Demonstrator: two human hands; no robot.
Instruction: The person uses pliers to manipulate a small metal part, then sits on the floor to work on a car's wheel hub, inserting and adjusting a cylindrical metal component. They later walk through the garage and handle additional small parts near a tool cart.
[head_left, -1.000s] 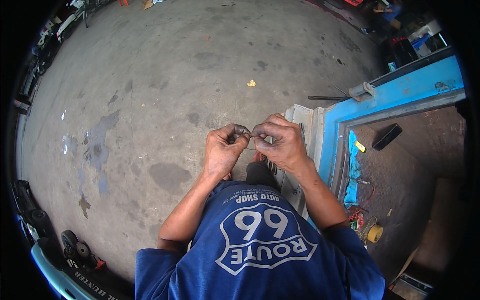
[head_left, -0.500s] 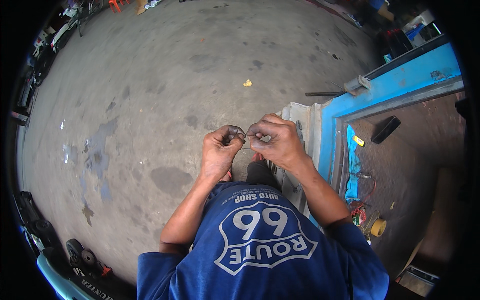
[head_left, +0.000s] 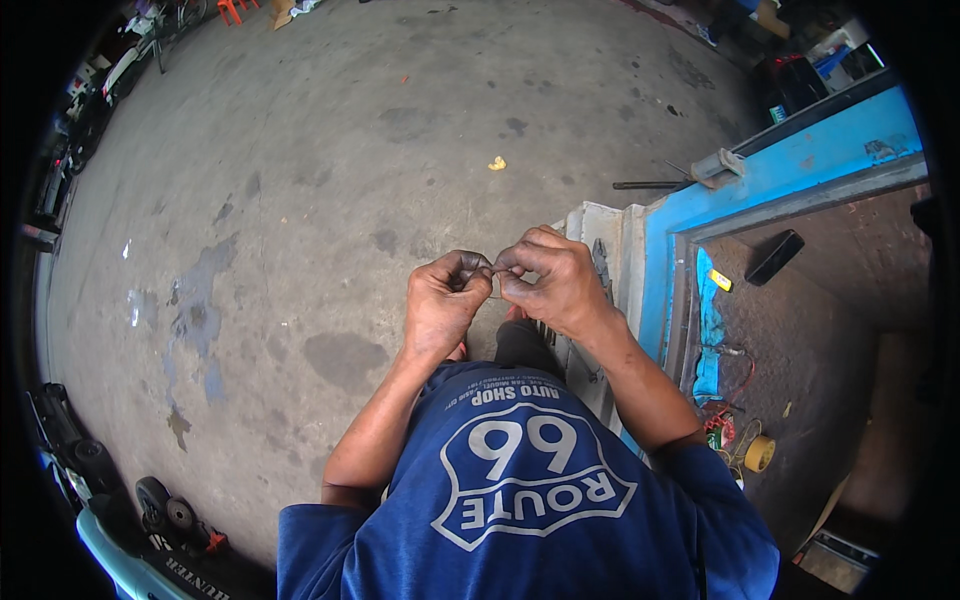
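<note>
In front of my chest, my left hand (head_left: pixel 443 303) and my right hand (head_left: pixel 558 283) meet at the fingertips. Both are dark with grime and closed in a pinch, thumb against forefinger. Whatever lies between the fingertips is too small to make out; a faint thin line shows just below them. My right hand is beside the pale ledge (head_left: pixel 622 245) of a blue-framed opening, apart from it.
To my right, the blue frame (head_left: pixel 660 260) surrounds a brown floor holding a yellow tape roll (head_left: pixel 759 454), a black oblong object (head_left: pixel 774 257) and a blue cloth (head_left: pixel 708 330). A metal cylinder (head_left: pixel 717 168) sits on the frame. Wheeled equipment (head_left: pixel 165 503) stands at lower left on stained concrete (head_left: pixel 340 180).
My fingertips have come slightly closer together and now touch or nearly touch. Both hands otherwise keep their place and their pinch.
</note>
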